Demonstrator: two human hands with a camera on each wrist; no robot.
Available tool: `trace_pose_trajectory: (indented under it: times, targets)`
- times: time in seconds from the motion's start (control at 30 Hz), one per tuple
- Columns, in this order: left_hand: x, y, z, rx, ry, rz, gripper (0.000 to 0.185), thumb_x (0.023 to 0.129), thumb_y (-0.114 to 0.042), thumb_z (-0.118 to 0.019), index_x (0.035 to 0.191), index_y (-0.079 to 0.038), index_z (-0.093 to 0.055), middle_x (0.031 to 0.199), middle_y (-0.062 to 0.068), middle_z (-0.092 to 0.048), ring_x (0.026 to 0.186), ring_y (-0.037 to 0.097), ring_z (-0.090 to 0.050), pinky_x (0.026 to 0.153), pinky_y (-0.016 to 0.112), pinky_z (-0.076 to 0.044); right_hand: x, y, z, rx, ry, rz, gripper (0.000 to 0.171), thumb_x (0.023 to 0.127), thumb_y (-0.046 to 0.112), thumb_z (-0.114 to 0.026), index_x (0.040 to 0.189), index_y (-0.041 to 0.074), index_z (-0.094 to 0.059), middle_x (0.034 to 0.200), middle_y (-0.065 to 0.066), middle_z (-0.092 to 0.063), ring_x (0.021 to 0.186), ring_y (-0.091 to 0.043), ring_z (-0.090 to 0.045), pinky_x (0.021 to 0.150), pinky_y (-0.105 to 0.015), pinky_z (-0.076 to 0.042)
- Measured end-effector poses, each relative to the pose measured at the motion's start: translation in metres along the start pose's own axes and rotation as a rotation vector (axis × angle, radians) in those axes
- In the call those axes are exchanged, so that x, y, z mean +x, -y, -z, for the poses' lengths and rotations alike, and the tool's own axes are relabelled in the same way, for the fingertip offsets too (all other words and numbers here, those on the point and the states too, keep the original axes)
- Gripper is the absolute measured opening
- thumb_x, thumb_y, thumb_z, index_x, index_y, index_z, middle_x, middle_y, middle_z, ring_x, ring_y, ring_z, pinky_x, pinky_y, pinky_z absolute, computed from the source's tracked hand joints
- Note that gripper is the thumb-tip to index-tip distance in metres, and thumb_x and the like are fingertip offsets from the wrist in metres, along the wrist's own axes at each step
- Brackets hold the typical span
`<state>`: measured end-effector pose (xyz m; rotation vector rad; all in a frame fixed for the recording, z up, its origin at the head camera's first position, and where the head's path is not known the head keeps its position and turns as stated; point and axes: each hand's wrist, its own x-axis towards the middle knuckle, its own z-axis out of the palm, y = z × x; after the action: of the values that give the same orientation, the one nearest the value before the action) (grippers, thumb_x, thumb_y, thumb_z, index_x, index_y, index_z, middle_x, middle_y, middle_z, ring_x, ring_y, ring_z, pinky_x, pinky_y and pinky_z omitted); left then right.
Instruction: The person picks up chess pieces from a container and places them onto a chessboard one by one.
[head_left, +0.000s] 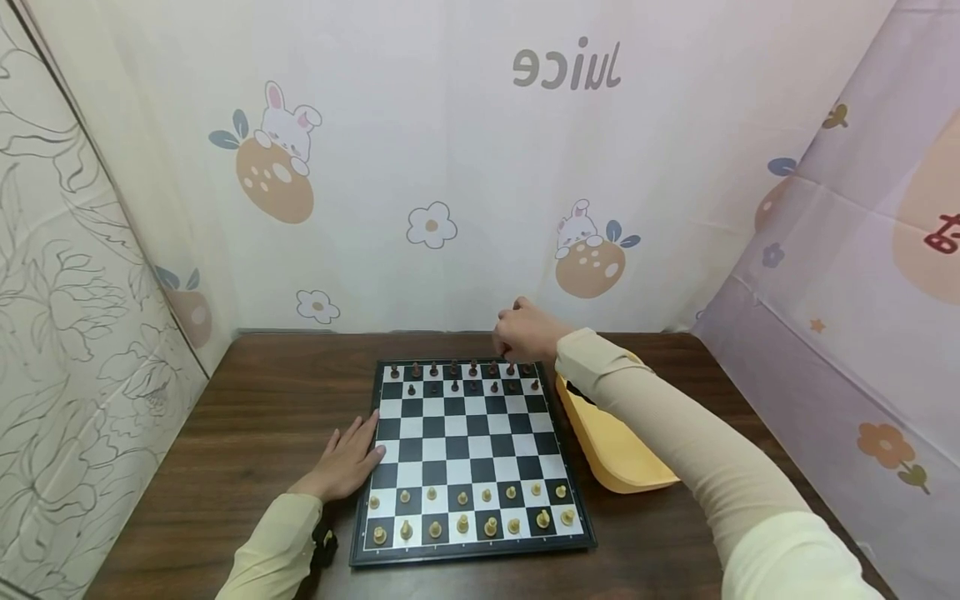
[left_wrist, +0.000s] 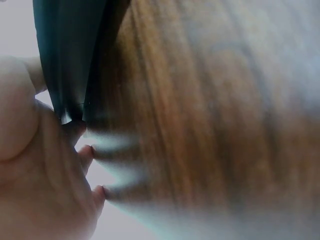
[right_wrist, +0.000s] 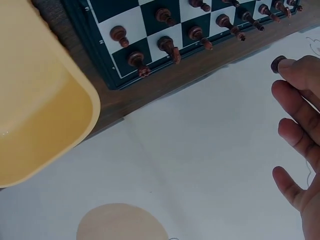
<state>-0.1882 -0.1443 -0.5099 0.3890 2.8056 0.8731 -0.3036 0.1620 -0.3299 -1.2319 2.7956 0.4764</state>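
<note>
A black-and-white chessboard lies on the wooden table. My right hand is raised just beyond its far edge. Thumb and forefinger pinch a dark chess piece, mostly covered by the fingertips, its round base showing. Two rows of reddish-brown chessmen stand along the far side of the board. On the near side are two rows of pale gold chessmen. My left hand rests flat at the board's left edge, fingers straight and thumb on the rim; in the left wrist view its palm is beside the dark board edge.
A yellow plastic bin stands right of the board, partly under my right forearm. Brown table surface extends to the left. A printed curtain hangs close behind the table, with more fabric at both sides.
</note>
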Motion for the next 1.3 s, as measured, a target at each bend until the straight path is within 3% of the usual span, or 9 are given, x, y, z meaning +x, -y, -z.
trace_pose_trajectory:
  times: [0.6, 0.9, 1.3]
  targets:
    - [-0.007, -0.008, 0.004, -0.017, -0.016, -0.011, 0.067, 0.101, -0.04, -0.038, 0.15, 0.001, -0.019, 0.152, 0.024, -0.025, 0.141, 0.043, -0.013, 0.11, 0.061, 0.0, 0.01, 0.012, 0.002, -0.05, -0.034, 0.043, 0.006, 0.08, 0.017, -0.076, 0.085, 0.021, -0.077, 0.088, 0.008, -0.066, 0.094, -0.018, -0.057, 0.097, -0.062, -0.033]
    - [-0.006, -0.011, 0.008, -0.002, 0.012, 0.025, 0.063, 0.101, -0.029, -0.041, 0.151, 0.001, -0.017, 0.153, 0.022, -0.023, 0.142, 0.041, -0.011, 0.11, 0.061, -0.001, 0.018, 0.017, 0.003, -0.076, -0.014, 0.04, 0.007, 0.081, 0.019, -0.076, 0.088, 0.022, -0.077, 0.092, 0.008, -0.067, 0.097, -0.018, -0.056, 0.099, -0.06, -0.032]
    - [-0.006, -0.012, 0.009, 0.007, 0.01, 0.028, 0.063, 0.101, -0.029, -0.042, 0.151, 0.0, -0.017, 0.154, 0.02, -0.023, 0.142, 0.04, -0.012, 0.11, 0.06, -0.002, 0.041, 0.029, 0.005, -0.084, -0.05, 0.097, 0.004, 0.081, 0.021, -0.075, 0.084, 0.024, -0.076, 0.09, 0.011, -0.068, 0.093, -0.016, -0.057, 0.099, -0.058, -0.034]
